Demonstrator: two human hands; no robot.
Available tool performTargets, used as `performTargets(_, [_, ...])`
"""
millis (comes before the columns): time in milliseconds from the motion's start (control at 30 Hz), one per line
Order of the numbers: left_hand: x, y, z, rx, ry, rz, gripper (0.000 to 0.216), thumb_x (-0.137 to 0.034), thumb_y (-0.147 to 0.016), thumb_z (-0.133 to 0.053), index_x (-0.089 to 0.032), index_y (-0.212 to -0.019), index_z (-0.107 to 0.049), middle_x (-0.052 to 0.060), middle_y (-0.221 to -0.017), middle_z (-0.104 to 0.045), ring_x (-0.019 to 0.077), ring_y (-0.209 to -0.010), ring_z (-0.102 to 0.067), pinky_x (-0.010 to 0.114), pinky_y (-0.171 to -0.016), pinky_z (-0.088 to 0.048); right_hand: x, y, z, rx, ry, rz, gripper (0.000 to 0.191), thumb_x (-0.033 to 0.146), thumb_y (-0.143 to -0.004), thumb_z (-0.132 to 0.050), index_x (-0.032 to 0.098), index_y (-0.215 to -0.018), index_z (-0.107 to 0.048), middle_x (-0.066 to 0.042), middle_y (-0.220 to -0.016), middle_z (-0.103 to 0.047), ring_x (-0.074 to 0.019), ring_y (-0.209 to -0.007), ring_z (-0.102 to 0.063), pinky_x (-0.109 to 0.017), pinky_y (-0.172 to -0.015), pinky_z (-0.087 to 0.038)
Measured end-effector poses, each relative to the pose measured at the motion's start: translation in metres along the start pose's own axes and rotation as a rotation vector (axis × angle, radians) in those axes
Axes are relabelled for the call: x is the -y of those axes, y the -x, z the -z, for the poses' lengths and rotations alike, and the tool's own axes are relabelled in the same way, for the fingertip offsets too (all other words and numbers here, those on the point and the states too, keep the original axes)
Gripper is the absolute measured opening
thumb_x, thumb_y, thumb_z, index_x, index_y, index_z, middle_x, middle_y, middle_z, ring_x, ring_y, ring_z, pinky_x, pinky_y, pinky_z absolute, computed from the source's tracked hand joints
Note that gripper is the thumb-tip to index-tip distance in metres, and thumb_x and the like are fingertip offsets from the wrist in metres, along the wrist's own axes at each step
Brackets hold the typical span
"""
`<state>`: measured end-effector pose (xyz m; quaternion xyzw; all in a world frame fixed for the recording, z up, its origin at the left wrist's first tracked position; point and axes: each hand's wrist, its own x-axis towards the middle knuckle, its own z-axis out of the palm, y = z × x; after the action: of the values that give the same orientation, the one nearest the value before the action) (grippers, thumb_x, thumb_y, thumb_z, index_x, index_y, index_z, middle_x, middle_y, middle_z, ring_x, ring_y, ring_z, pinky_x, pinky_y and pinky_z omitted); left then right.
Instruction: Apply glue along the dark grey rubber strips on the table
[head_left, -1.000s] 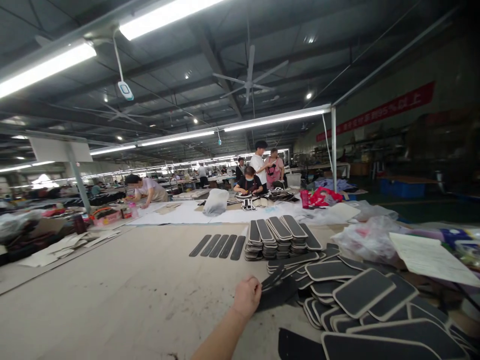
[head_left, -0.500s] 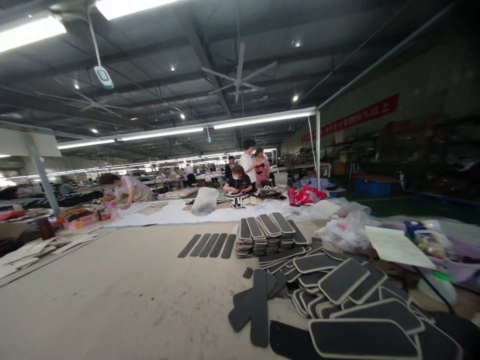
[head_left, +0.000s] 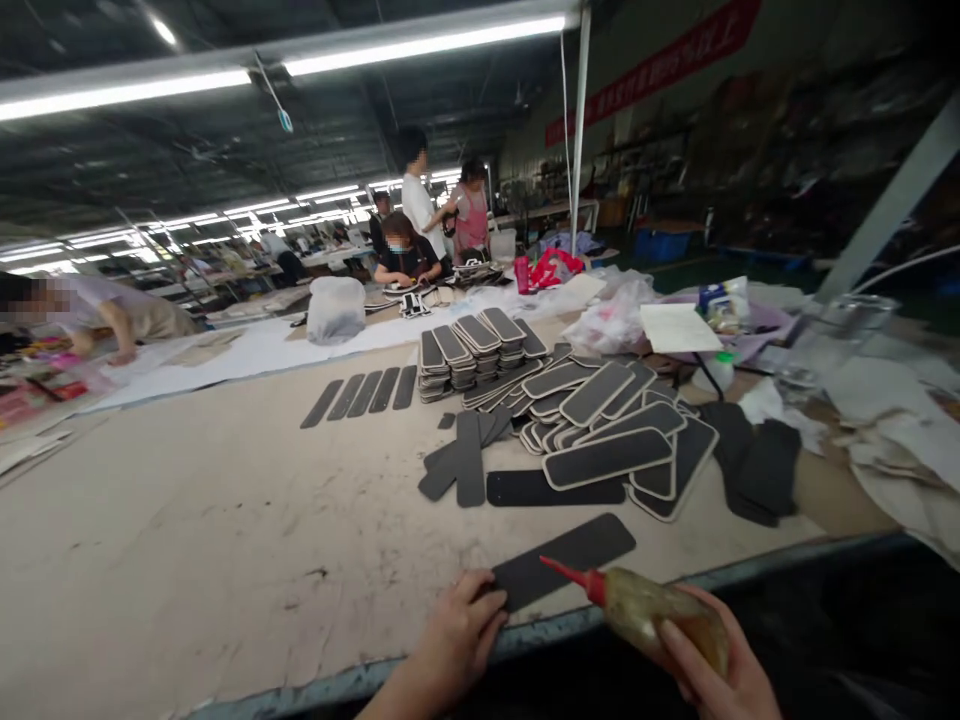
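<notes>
At the far left edge of the frame I see a person in a light top (head_left: 112, 310) bending over the neighbouring bench. Moving right, a white bag (head_left: 335, 309) sits on white sheeting in the upper middle, and in front of it a row of four dark strips (head_left: 361, 395) lies flat on the pale work table (head_left: 187, 540).

At the bottom centre I have my left hand (head_left: 457, 635), fingers curled down and pressing on the near end of a dark strip (head_left: 562, 560) that lies slanted by the table's front edge, its far end pointing toward the upper right. Just beyond it, a few loose dark strips (head_left: 465, 462) lie crossed over one another, and another long one (head_left: 555, 488) lies flat beside them.

In the middle of the frame, neat stacks of edged pads (head_left: 472, 350) stand at the back, with a sprawling heap of the same pads (head_left: 607, 430) spilling toward me. Behind them, in the upper centre, three people (head_left: 424, 225) stand and sit at the table's far end.

At the lower right my right hand (head_left: 712, 675) is wrapped around a glue bottle (head_left: 660, 615) with amber fluid, lying nearly level, its red nozzle (head_left: 570, 577) pointing left and hanging just above the held strip's near edge. Farther right, a sheet of paper (head_left: 675, 327) and crumpled cloth (head_left: 892, 430) lie on the table.
</notes>
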<state>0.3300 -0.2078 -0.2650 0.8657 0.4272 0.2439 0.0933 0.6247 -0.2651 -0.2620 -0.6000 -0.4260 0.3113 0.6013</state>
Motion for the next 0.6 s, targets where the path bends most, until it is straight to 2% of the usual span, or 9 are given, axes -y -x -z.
performTargets(67, [0.0,-0.002,0.004,0.001,0.016,-0.005,0.02,-0.018,-0.09,-0.052,-0.021,-0.101,-0.068,0.01,-0.108,-0.064,0.0222,-0.098,-0.062,0.038,-0.087,-0.055,0.001,0.004,-0.002,0.013,0.117,0.065,0.042,0.05,-0.08,-0.068,0.022,-0.108,-0.055,-0.004,-0.084,-0.067,-0.022,-0.068,-0.066,-0.024,-0.052,-0.055])
performTargets(167, [0.005,-0.004,0.003,-0.033,0.036,-0.029,0.019,-0.021,-0.092,-0.05,-0.021,-0.098,-0.068,0.008,-0.105,-0.065,0.0209,-0.094,-0.063,0.035,-0.083,-0.056,0.005,0.007,-0.011,0.019,0.344,0.291,0.034,0.047,-0.082,-0.065,0.023,-0.105,-0.056,-0.002,-0.088,-0.066,-0.0186,-0.071,-0.066,-0.021,-0.06,-0.055])
performTargets(233, [0.008,-0.003,0.002,-0.067,0.042,-0.04,0.022,-0.022,-0.094,-0.046,-0.02,-0.097,-0.068,0.009,-0.104,-0.065,0.0197,-0.093,-0.063,0.033,-0.082,-0.056,0.007,0.009,-0.018,0.04,0.44,0.387,0.031,0.046,-0.085,-0.062,0.023,-0.105,-0.056,-0.002,-0.091,-0.064,-0.0177,-0.074,-0.065,-0.021,-0.064,-0.054])
performTargets(400, [0.009,0.001,0.006,-0.071,0.069,-0.07,0.02,-0.019,-0.094,-0.048,-0.019,-0.102,-0.067,0.007,-0.099,-0.066,0.0184,-0.091,-0.061,0.035,-0.084,-0.054,0.012,0.014,-0.037,0.102,0.514,0.488,0.023,0.041,-0.09,-0.055,0.023,-0.104,-0.054,-0.003,-0.091,-0.061,-0.0171,-0.075,-0.063,-0.022,-0.066,-0.053])
performTargets(600, [0.009,-0.001,0.007,-0.078,0.076,-0.108,0.021,-0.014,-0.093,-0.048,-0.017,-0.103,-0.067,0.008,-0.104,-0.067,0.0185,-0.092,-0.061,0.035,-0.085,-0.053,0.017,0.013,-0.053,0.135,0.522,0.527,0.021,0.038,-0.091,-0.055,0.022,-0.104,-0.053,-0.004,-0.089,-0.06,-0.0183,-0.074,-0.062,-0.025,-0.065,-0.053])
